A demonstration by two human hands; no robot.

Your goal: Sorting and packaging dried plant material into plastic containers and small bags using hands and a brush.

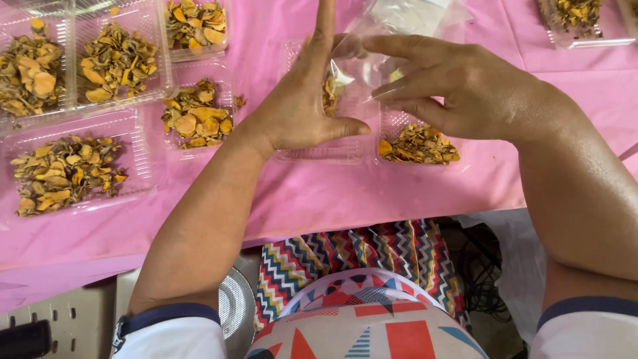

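My left hand (pixel 299 100) and my right hand (pixel 458 86) are raised together over the pink table, holding a clear plastic bag (pixel 362 66) between them. The left fingers point up and its thumb presses under the bag. The right fingers stretch flat across the bag's front. A few yellow-orange dried slices (pixel 330 90) show inside the bag against my left palm. Just below my right hand sits a small clear tray of dried slices (pixel 419 145). Another clear tray (pixel 325 153) lies under my left hand, mostly hidden.
Several clear plastic trays of yellow-orange dried slices lie on the pink table cover (pixel 319 199): three at far left (pixel 66 173), (pixel 116 63), (pixel 30 70), two in the middle (pixel 197 116), (pixel 196 26), one at the top right (pixel 578 16). A perforated metal item (pixel 236 309) sits below the table edge.
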